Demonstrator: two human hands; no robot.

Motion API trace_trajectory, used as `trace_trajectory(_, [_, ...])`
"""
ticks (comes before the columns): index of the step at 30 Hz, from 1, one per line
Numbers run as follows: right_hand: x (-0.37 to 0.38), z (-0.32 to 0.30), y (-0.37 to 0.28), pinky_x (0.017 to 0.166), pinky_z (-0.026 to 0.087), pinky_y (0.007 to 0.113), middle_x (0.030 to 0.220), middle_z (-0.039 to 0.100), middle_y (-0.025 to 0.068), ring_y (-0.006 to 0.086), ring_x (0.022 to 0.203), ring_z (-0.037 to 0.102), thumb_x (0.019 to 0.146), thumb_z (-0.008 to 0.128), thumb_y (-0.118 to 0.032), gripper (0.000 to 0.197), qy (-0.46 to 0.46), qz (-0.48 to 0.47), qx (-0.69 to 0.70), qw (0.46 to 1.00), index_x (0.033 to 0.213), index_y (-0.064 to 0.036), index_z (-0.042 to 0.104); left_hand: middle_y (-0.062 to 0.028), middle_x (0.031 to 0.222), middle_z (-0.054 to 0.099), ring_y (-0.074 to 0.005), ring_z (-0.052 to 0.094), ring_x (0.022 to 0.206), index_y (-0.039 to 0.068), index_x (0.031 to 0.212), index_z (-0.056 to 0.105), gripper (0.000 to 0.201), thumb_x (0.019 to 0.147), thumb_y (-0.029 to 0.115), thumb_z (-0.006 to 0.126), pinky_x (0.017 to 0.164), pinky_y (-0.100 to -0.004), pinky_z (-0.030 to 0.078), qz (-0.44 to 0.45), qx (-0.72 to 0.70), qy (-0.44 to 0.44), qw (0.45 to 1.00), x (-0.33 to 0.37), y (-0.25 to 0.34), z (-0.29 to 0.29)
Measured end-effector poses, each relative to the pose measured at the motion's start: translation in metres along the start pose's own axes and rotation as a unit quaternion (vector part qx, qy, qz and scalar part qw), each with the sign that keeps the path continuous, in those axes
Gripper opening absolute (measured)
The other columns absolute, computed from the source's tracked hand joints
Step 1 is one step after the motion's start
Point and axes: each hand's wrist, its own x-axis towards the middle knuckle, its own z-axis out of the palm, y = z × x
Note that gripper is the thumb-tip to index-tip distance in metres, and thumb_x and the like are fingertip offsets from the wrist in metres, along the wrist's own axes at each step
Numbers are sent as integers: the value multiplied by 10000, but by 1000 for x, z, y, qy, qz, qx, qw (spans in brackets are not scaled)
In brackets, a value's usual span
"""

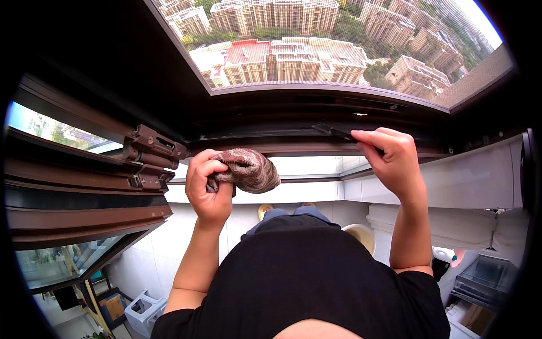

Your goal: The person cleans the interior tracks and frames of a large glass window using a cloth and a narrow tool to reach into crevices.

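My left hand (pixel 212 189) is closed round a bunched brown-and-white patterned cloth (pixel 251 172), held up in front of the window's lower frame. My right hand (pixel 395 161) pinches a slim dark tool that looks like a small brush (pixel 339 133). Its tip points left and lies at the dark brown window track (pixel 271 134), which has pale smudges along it. Whether the tip touches the track is hard to tell. Beyond the track is a mesh window screen (pixel 293 59) with buildings far below.
An open brown-framed sash (pixel 84 217) with a bulky hinge (pixel 152 155) stands at the left. White ledge panels (pixel 440 181) run below the window at the right. Behind me are a grey-blue plastic stool (pixel 145 311), a pale bucket (pixel 361 234) and a folded light cloth (pixel 429 226).
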Motion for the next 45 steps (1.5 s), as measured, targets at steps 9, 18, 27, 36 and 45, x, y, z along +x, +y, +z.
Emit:
trace_trajectory(9, [-13, 52, -46, 456, 302, 179, 641, 426, -54, 13, 521, 351, 573, 874, -214, 459, -32, 75, 404, 911, 874, -49, 570, -30, 984, 554, -93, 546, 900, 62, 1008, 488, 184, 860, -17, 565, 792, -241, 474, -300, -497, 48, 813, 44, 58, 34])
trace_trajectory(18, [-17, 45, -24, 574, 425, 228, 704, 568, 50, 108, 617, 518, 797, 619, 6, 74, 113, 7, 378, 919, 869, 17, 604, -76, 1074, 547, -159, 552, 990, 49, 1142, 452, 387, 809, -7, 640, 891, -314, 468, -316, -539, -66, 778, 50, 65, 40])
trace_trajectory(27, [-7, -23, 25, 464, 410, 177, 781, 586, -11, 54, 593, 517, 939, 513, -187, 139, 469, 162, 435, 751, 994, -61, 532, -35, 917, 541, -107, 553, 825, 31, 1009, 596, 253, 773, -26, 669, 797, -235, 462, -302, -420, -87, 851, 61, 55, 67])
trace_trajectory(36, [-18, 22, 66, 777, 442, 258, 1002, 441, 65, 165, 867, 493, 745, 677, 24, 173, 466, 95, 25, 879, 895, -9, 598, -142, 927, 540, -256, 566, 797, 12, 901, 653, 228, 681, -29, 698, 669, -316, 472, 189, 38, -121, 974, 54, 37, 115])
trace_trajectory(45, [-15, 27, 55, 782, 480, 332, 971, 633, 118, 267, 868, 599, 634, 636, 59, 346, 361, 39, -60, 930, 969, -23, 668, -84, 1055, 549, -253, 494, 798, 81, 1079, 635, 496, 648, 293, 759, 726, -340, 434, 233, 131, -248, 931, 65, 55, 117])
